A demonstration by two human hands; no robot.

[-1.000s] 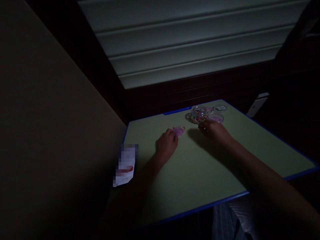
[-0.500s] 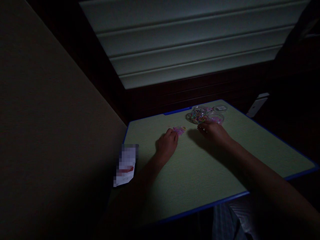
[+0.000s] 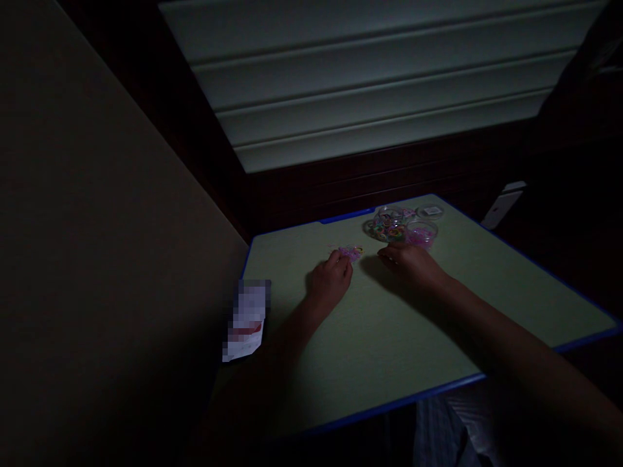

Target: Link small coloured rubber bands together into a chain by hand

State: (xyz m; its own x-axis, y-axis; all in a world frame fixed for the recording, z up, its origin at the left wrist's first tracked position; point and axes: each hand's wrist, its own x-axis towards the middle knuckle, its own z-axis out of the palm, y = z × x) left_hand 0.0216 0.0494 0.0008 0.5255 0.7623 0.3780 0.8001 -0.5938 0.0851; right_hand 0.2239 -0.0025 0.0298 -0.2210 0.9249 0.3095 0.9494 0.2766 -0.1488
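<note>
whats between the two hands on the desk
In the head view, a small clump of pink bands sits right at the left hand's fingers, then the right hand's shadow falls across the green desk.

The one head-worn view looks forward and down from above the near edge of the tabletop (image 3: 389, 344), tilted sideways, fairly close to the left hand (image 3: 331, 282) and right hand (image 3: 413, 266), with the wall (image 3: 97, 227) left of the tabletop and the window blind (image 3: 379, 84) beyond it.

The left hand (image 3: 331, 280) and right hand (image 3: 413, 266) are bare, and the left forearm (image 3: 285, 334) and right forearm (image 3: 506, 334) are bare too. At the lap there is cloth with thin grey-blue stripes (image 3: 435, 434), perhaps trousers, and beside it a paler fabric (image 3: 474, 415).
</note>
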